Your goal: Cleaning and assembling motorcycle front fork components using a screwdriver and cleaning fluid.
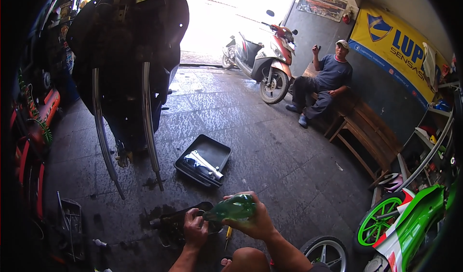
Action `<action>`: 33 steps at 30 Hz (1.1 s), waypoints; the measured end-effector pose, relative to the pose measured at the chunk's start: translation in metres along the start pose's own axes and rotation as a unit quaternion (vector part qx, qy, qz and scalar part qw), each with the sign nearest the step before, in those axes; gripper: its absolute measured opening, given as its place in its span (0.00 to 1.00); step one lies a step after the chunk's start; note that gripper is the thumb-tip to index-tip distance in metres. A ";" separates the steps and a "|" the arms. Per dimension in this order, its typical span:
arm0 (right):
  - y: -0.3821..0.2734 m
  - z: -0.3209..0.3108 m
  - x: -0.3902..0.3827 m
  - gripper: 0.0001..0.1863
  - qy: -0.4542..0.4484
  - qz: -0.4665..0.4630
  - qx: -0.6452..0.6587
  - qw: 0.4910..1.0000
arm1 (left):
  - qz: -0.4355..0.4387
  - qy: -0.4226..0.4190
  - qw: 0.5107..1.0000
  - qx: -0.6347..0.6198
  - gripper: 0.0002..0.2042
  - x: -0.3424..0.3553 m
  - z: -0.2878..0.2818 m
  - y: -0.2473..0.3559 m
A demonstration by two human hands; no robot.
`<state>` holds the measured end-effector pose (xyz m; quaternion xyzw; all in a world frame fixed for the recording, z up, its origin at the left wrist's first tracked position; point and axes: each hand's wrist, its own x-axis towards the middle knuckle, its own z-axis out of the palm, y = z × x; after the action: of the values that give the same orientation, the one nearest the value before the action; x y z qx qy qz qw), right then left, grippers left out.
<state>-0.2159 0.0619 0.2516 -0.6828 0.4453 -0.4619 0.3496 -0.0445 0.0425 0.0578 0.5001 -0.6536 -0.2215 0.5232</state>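
Note:
My right hand [255, 221] grips a green plastic bottle [232, 207], tilted with its neck toward my left. My left hand [195, 226] is at the bottle's mouth, fingers curled on something I cannot make out. Beneath them is a dark, oily part or container [169, 223], partly hidden by my hands. A yellow-handled screwdriver [228, 234] lies just right of it on the floor, near my bent knee [248, 260]. Beyond my hands sits a black tray [226, 151] holding a silver metal part [207, 168].
A raised scooter body [125, 40] with two fork tubes [149, 117] stands front left. A person [330, 74] sits on a wooden bench [366, 141] near a parked scooter [275, 74]. Green bodywork [417, 219] and wheels [325, 252] fill the lower right; a small tray [79, 214] lies left.

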 end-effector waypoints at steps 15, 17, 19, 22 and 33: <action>0.004 -0.002 -0.002 0.32 0.017 0.005 -0.001 1.000 | 0.038 -0.035 0.999 -0.009 0.13 0.002 -0.003 -0.003; 0.005 -0.002 -0.003 0.31 0.005 0.015 0.005 1.000 | 0.059 -0.070 0.996 0.005 0.14 0.006 -0.010 0.005; 0.008 -0.004 -0.005 0.31 -0.010 0.024 0.012 1.000 | 0.077 -0.102 0.992 0.020 0.15 0.010 -0.013 0.010; 0.005 -0.006 -0.006 0.30 -0.020 0.029 0.021 0.999 | 0.081 -0.101 0.991 0.025 0.14 0.006 -0.019 0.007; 0.040 -0.018 -0.017 0.24 0.165 0.125 0.195 0.959 | 0.061 -0.051 0.995 -0.062 0.17 0.004 -0.013 -0.007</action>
<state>-0.2471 0.0618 0.2163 -0.4549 0.4797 -0.5987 0.4522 -0.0292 0.0393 0.0586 0.4143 -0.6937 -0.2545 0.5315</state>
